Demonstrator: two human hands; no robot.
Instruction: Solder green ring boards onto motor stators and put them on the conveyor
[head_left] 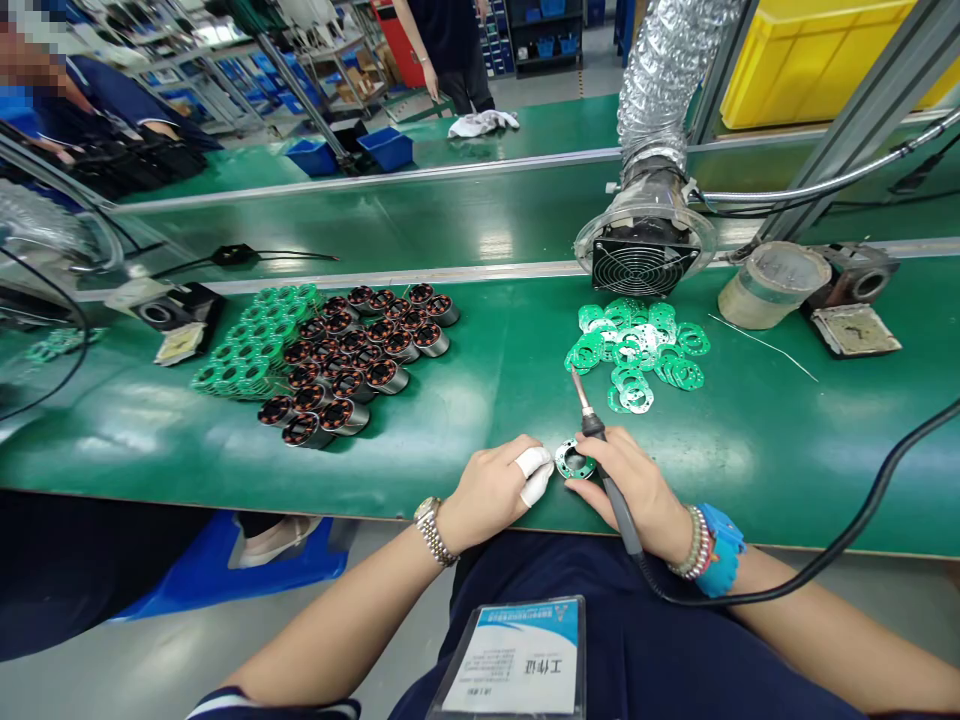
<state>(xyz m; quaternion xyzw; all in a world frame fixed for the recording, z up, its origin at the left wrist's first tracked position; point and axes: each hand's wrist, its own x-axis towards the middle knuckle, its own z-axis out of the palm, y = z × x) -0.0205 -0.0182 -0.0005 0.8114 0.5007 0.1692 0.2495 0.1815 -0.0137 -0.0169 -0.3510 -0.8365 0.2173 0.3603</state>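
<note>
My right hand (637, 490) holds a soldering iron (616, 500), its tip pointing up and away over the bench. The thumb and a finger of the same hand also rest around a small stator topped with a green ring-shaped circuit board (568, 472). My left hand (499, 480) is at the left side of that part, fingers closed together, with white finger cots on two of them. Whether those fingertips pinch anything is hidden. Ahead of the right hand lies a loose pile of green ring-shaped circuit boards (630, 345).
Rows of copper-wound stators (386, 375) stand left, beside green-topped ones (247, 350). A fan with a duct (645, 265) sits behind the board pile. At right are a round container (772, 285), an iron stand (855, 300) and thin wire (765, 347). The iron's cable (825, 555) crosses my right forearm.
</note>
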